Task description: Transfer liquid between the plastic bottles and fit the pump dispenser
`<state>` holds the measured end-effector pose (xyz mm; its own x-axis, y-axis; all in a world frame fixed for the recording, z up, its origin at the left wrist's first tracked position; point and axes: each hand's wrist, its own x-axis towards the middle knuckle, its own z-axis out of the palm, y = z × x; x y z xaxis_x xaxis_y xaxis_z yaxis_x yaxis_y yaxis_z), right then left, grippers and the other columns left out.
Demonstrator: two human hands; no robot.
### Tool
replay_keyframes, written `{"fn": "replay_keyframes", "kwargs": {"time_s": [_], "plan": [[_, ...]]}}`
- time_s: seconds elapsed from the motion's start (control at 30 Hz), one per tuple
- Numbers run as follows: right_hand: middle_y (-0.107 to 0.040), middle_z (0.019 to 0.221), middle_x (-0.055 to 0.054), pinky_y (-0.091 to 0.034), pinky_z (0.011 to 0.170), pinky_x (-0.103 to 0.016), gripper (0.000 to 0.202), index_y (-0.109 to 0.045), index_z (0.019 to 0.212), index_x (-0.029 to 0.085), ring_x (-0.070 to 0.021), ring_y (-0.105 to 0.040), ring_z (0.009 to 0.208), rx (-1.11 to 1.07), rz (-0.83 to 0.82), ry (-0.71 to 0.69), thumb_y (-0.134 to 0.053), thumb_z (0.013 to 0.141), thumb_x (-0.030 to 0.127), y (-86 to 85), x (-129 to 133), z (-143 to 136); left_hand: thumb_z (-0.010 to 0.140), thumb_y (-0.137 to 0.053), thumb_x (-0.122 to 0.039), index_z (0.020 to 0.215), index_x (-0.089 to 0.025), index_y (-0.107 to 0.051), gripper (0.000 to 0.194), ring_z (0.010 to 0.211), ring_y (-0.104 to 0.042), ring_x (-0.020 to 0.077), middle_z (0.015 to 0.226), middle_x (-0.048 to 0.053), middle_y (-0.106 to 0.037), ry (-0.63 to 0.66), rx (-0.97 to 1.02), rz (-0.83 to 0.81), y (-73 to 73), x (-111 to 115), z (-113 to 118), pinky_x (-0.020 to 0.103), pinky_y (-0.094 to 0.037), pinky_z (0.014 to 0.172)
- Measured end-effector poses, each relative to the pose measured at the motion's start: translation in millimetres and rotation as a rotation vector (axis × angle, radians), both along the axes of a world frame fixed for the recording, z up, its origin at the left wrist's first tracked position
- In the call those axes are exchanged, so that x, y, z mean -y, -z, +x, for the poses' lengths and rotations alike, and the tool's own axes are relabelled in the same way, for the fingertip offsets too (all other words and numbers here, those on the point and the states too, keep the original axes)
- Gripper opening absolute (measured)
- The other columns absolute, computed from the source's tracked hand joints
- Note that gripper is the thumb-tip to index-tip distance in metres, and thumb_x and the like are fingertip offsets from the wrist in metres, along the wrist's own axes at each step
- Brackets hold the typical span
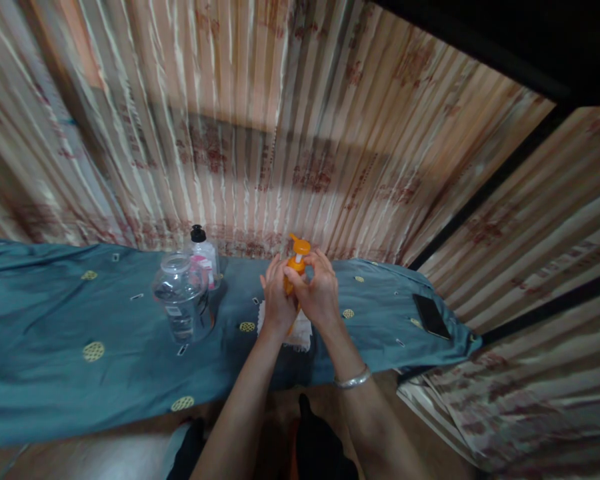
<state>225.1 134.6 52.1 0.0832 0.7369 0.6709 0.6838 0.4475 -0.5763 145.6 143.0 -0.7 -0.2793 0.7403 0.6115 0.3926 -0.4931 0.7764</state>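
An orange pump bottle [295, 265] stands upright between my two hands, its orange pump head and a short white neck showing above my fingers. My left hand [279, 299] wraps round the bottle's left side. On the right side, my right hand [321, 288] has its fingers bent at the bottle's collar, its thumb lying across the front. Most of the bottle's body is hidden by the hands. Beneath them a white cloth [303, 333] with a frayed edge lies on the blue-green sheet.
A clear, wide plastic jar [183, 310] stands to the left, with a clear bottle with a black pump top [207, 263] behind it. A dark phone [431, 316] lies at the right on the patterned sheet [130, 320]. Pleated curtains [260, 147] hang behind.
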Motion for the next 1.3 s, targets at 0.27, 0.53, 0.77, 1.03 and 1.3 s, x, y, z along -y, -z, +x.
{"fn": "replay_keyframes", "kwargs": {"time_s": [0.27, 0.53, 0.77, 1.03, 1.3], "plan": [[-0.073, 0.129, -0.015, -0.05, 0.107, -0.047, 0.055, -0.066, 0.126, 0.016, -0.0296, -0.067, 0.12, -0.239, -0.148, -0.059, -0.058, 0.09, 0.058, 16.3, 5, 17, 0.069, -0.08, -0.045, 0.143, -0.019, -0.042, 0.087, 0.14, -0.05, 0.0385, 0.147, 0.022, -0.054, -0.08, 0.062, -0.065, 12.2, 3, 1, 0.059, -0.035, 0.118], [-0.075, 0.123, -0.013, -0.051, 0.106, -0.046, 0.056, -0.072, 0.117, 0.018, -0.0285, -0.069, 0.116, -0.378, -0.213, -0.119, -0.048, 0.095, 0.064, 54.7, 9, 18, 0.05, -0.09, -0.03, 0.142, -0.018, -0.041, 0.105, 0.13, -0.057, 0.0417, 0.133, 0.021, -0.06, -0.094, 0.109, -0.186, 41.5, 14, 0, 0.061, -0.041, 0.111], [-0.066, 0.141, -0.012, -0.048, 0.111, -0.038, 0.049, -0.059, 0.137, 0.017, -0.0206, -0.062, 0.131, -0.039, -0.383, -0.008, -0.031, 0.106, 0.042, 74.0, -6, 29, 0.051, -0.085, -0.022, 0.133, -0.02, -0.05, 0.09, 0.119, -0.063, 0.0338, 0.125, 0.013, -0.064, -0.024, 0.199, -0.225, 44.9, 13, -12, 0.049, -0.049, 0.105], [-0.056, 0.147, -0.026, -0.04, 0.114, -0.053, 0.052, -0.058, 0.137, 0.01, -0.0356, -0.051, 0.14, 0.236, -0.652, 0.141, -0.062, 0.085, 0.016, 117.8, -14, 31, 0.053, -0.087, -0.028, 0.114, -0.022, -0.057, 0.068, 0.093, -0.069, 0.0235, 0.104, 0.003, -0.069, 0.027, 0.365, -0.266, 44.8, 17, -33, 0.037, -0.054, 0.086], [-0.064, 0.135, -0.019, -0.039, 0.111, -0.042, 0.022, -0.072, 0.103, 0.016, -0.03, -0.05, 0.138, 0.335, -0.72, 0.098, -0.062, 0.083, 0.014, 123.3, -16, 25, 0.082, -0.079, -0.037, 0.11, -0.017, -0.063, 0.038, 0.088, -0.067, 0.0184, 0.103, 0.004, -0.068, 0.054, 0.549, -0.272, 50.6, 14, -46, 0.039, -0.057, 0.083]]}}
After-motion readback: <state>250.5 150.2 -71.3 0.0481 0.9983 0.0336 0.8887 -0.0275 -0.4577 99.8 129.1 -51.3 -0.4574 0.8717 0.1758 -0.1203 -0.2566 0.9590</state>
